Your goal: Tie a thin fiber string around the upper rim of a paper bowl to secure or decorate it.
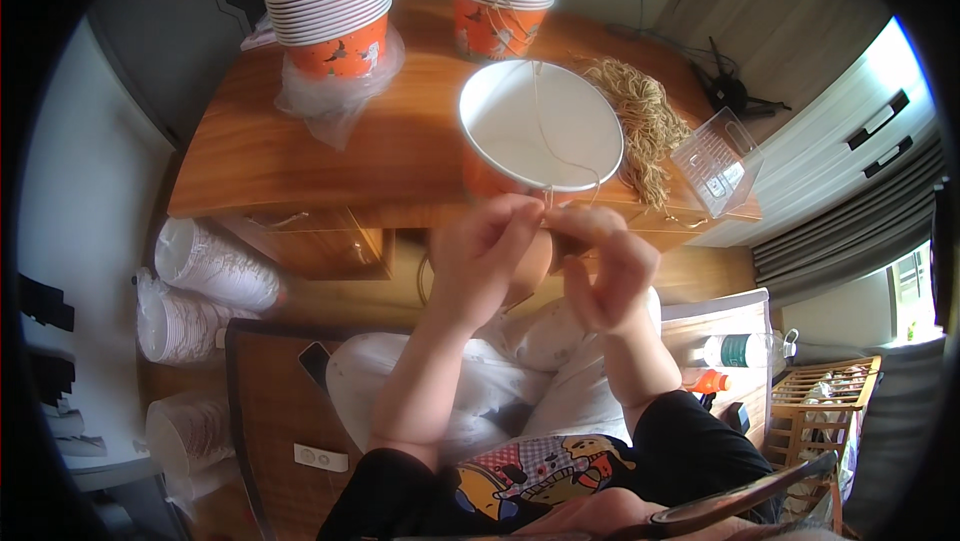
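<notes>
Both pinching, our left hand (482, 253) and right hand (612, 266) grip thin beige string (549, 197) at the round orange-and-white paper bucket (500, 121) just beyond; we judge the bucket light, crushable, best held by its rim.

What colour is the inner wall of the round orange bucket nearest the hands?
White: the inner wall shows best in the head view.

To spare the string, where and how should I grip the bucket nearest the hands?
Probably pinch the bucket by its left rim, from the left: that edge is free; the string crosses the middle, and the left hand and right hand crowd the near side.
</notes>
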Tool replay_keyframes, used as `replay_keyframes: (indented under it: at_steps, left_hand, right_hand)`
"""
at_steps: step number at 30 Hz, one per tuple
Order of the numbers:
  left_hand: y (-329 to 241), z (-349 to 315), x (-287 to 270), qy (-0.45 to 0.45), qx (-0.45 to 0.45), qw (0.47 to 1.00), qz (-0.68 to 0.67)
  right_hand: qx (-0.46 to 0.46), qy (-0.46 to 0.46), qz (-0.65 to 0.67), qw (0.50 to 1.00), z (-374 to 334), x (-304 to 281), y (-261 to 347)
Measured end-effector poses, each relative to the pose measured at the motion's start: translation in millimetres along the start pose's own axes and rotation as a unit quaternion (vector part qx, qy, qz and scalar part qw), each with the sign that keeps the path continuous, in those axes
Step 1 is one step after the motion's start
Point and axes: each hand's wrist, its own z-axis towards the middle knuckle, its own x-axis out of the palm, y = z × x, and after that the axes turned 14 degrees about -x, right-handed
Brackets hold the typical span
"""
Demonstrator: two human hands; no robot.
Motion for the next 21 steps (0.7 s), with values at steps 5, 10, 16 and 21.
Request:
replay_keyframes:
  at_steps: [5,10,16,21]
  left_hand:
    - [-9,4,-6,0.064,-0.096,0.991,-0.072]
    - [-11,6,-10,0.043,-0.028,0.997,-0.052]
    - [-6,9,-15,0.048,0.000,0.998,-0.033]
    - [0,12,-17,0.052,0.014,0.999,0.001]
  right_hand:
    - [-0.011,0.002,-0.022,1.000,-7,10,1]
    - [-0.057,-0.018,-0.271,0.961,-6,11,-5]
    - [-0.049,0.013,-0.425,0.904,-3,11,-16]
    - [-0.036,0.006,-0.396,0.918,-2,9,-17]
